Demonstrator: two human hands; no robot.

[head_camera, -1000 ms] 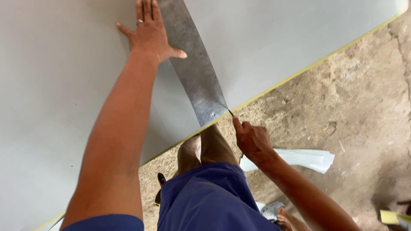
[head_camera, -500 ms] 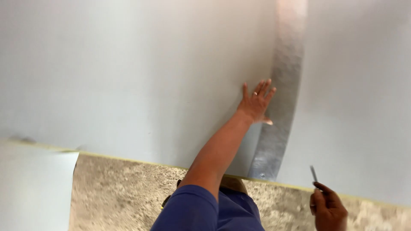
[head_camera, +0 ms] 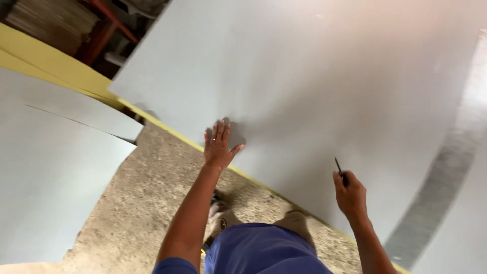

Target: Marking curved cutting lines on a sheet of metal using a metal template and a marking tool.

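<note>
Board (head_camera: 324, 76), large and grey, flat on concrete floor (head_camera: 147, 203), metal strip (head_camera: 441, 187) across far right. Left hand (head_camera: 219, 147) spread flat near board's edge, likely steadying. Right hand (head_camera: 349, 193) closed, pinching thin pencil (head_camera: 339, 166), tip just over board.

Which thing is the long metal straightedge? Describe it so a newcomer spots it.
Start at the big grey sheet lying on the concrete floor. Go right, past the right hand holding a pencil. The straightedge is the only long, speckled metallic strip lying across the plain sheet.
</note>
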